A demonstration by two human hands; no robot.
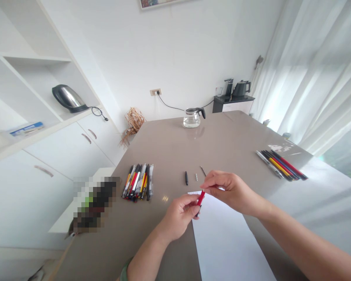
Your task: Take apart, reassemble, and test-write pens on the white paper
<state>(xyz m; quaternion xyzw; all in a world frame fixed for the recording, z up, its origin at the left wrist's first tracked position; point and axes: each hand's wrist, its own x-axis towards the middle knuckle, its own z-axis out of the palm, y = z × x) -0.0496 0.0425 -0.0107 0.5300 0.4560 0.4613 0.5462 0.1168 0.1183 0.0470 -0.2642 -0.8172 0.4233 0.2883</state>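
My left hand (pixel 183 214) is closed around a red pen barrel (pixel 201 198), which tilts upward above the white paper (pixel 231 242). The fingertips of my right hand (pixel 226 190) pinch the barrel's upper end; whether they also hold a small part there is too small to tell. Just beyond my hands, on the table, lie a black pen tip piece (pixel 186 178), a small metal spring (pixel 196 177) and a thin dark refill (pixel 202 171), whose near end sits close to my right hand.
A pile of mixed pens (pixel 138 182) lies to the left on the brown table (pixel 163 148). To the right is a row of pens (pixel 280 166). A glass pot (pixel 192 118) stands at the far edge. Left of the table are white cabinets (pixel 61 156).
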